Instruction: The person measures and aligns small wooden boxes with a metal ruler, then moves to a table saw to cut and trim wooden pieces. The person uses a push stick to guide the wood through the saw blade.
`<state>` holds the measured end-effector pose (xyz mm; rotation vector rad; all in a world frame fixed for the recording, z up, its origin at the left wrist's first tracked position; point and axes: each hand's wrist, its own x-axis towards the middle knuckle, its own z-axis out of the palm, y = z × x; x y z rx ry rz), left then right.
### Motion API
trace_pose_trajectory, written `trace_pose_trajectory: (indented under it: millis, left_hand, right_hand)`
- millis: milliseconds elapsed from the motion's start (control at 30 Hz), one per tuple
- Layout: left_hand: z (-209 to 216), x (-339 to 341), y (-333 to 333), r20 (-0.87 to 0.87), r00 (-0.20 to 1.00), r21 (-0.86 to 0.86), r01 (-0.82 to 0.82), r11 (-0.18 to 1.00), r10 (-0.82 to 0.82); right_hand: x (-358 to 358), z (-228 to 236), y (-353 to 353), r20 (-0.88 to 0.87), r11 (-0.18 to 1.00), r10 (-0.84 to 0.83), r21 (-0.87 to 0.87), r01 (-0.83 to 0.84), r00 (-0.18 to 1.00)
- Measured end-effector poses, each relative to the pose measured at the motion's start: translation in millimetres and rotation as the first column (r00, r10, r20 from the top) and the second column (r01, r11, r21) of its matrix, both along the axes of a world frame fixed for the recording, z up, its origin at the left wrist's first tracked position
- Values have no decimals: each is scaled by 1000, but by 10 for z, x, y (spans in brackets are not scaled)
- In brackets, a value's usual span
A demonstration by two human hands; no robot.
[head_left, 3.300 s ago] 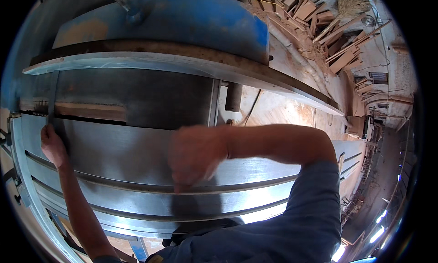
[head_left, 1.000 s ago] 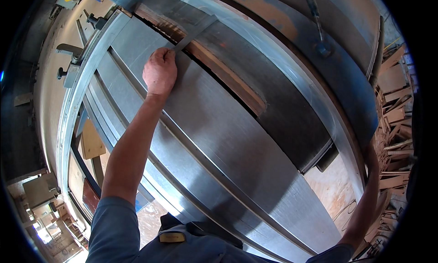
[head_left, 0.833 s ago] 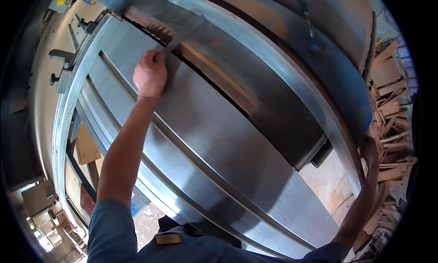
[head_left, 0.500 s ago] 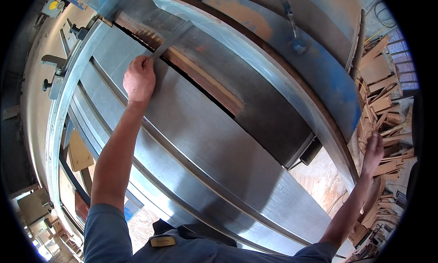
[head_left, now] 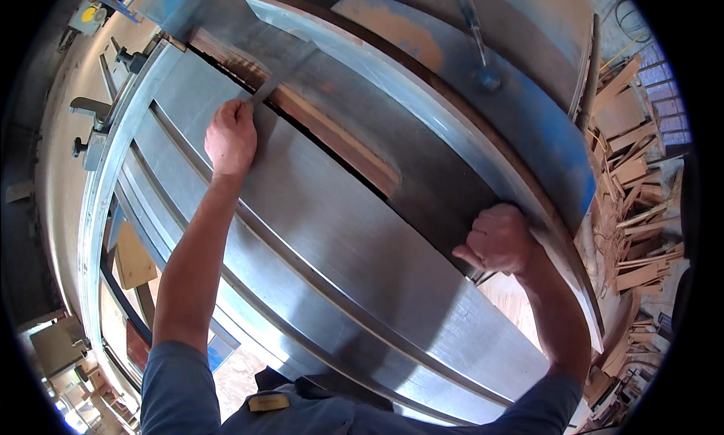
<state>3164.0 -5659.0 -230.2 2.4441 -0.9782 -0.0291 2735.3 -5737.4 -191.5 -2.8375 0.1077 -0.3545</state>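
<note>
My left hand (head_left: 231,136) is closed on a thin metal ruler (head_left: 290,69). The strip lies across the dark slot and the reddish wooden insert (head_left: 332,137) of the metal saw table (head_left: 324,209). Its far end reaches close to the long pale rip fence (head_left: 422,96), though I cannot tell if they touch. On the right, my right hand (head_left: 498,239) is curled into a fist beside the fence, over the table's near right edge. It covers the spot of a black handle, and what its fingers hold, if anything, is hidden.
Behind the fence lies a dusty blue panel (head_left: 528,126) with a brush-like tool (head_left: 475,39) on it. Wood offcuts (head_left: 637,194) are heaped at the right. Clamps with black knobs (head_left: 92,112) sit on the left rail. Lengthwise grooves run along the table.
My right hand has come in from the far right to the fence's near end and closed. The fence has shifted slightly, its near end lower in view. My left hand stays at the ruler.
</note>
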Motion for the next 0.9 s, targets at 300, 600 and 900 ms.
trace_pose_trajectory:
  millis: [300, 600, 900]
  left_hand:
    - [-161, 33, -98, 59, 995, 10, 83, 996, -84]
    - [-466, 555, 3, 71, 979, -14, 192, 981, -191]
    - [-165, 417, -35, 85, 989, 18, 123, 992, -124]
  right_hand:
    - [-125, 305, 495, 210, 987, -72, 157, 39, 975]
    - [-1895, 1179, -315, -223, 151, -963, 6, 988, 149]
    - [-2283, -611, -799, -920, -98, -393, 34, 995, -7]
